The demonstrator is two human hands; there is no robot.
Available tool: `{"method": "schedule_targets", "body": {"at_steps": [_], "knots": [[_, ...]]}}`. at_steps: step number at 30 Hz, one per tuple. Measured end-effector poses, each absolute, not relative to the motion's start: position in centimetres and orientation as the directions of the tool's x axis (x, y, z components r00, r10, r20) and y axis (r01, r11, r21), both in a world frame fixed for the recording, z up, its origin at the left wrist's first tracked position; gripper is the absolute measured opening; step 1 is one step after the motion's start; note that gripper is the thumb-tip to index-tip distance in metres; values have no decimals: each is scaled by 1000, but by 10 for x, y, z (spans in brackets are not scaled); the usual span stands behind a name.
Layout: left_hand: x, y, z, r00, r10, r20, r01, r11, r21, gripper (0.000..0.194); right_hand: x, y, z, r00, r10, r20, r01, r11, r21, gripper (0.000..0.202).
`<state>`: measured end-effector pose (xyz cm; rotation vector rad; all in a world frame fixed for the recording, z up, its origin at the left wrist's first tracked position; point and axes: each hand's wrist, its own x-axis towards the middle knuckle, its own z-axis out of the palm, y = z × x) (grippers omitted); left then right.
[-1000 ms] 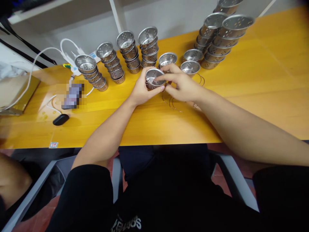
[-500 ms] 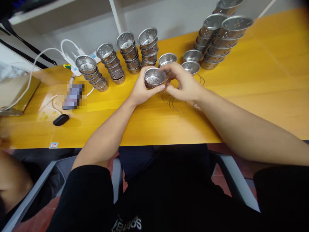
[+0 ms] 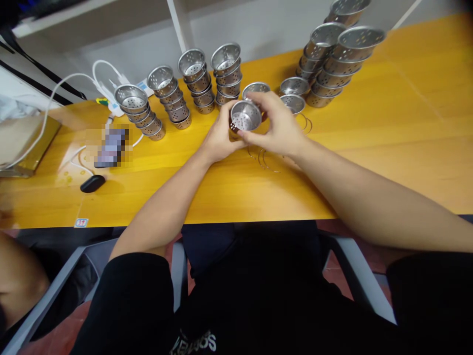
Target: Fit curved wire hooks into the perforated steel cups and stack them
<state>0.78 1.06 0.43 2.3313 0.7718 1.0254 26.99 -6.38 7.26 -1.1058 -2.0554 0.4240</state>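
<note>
Between my two hands is a perforated metal cup (image 3: 246,117), tilted so that its inside faces me. My left hand (image 3: 219,133) is wrapped round its left side and underside. The fingers of my right hand (image 3: 276,120) grip its rim from the right, thumb at the front. Just behind it stands another perforated cup (image 3: 256,88), partly hidden by my right hand. Thin wire rings (image 3: 263,159) lie on the table below my hands, and two single cups (image 3: 292,104) sit beyond my right hand.
Stacks of the same cups stand along the back, several on the left (image 3: 165,81) and taller ones on the right (image 3: 334,64). A blurred phone (image 3: 112,148), white cables and a black oval object (image 3: 92,184) lie on the left. Another person's bare limb (image 3: 22,276) shows at lower left.
The held cup has moved slightly right and tipped more toward me. My right hand has closed round its rim, with the thumb now at its front.
</note>
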Motion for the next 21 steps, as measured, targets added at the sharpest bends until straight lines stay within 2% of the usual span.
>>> {"method": "schedule_targets", "body": {"at_steps": [3,6,9,13,17,19,21], "knots": [[5,16,1,536,693,482,342,-700,627,122,289,-56,90,-221,843,490,660,499,-562,97],[0,22,-3,485,752,447,394,-644,656,112,307,-40,105,-135,864,486,684,436,-585,88],[-4,23,-4,456,776,436,413,-618,669,105,310,-24,116,-163,900,404,742,382,-551,77],[-6,18,0,461,786,413,436,-605,666,93,298,-8,118,-221,906,362,769,390,-507,47],[-6,13,4,455,808,376,461,-574,677,90,287,3,108,-214,918,335,782,366,-504,20],[-5,11,5,453,813,365,466,-565,681,90,286,7,103,-217,919,329,784,365,-501,18],[-5,11,6,453,816,359,466,-560,685,89,286,9,101,-227,921,316,788,364,-497,27]]}}
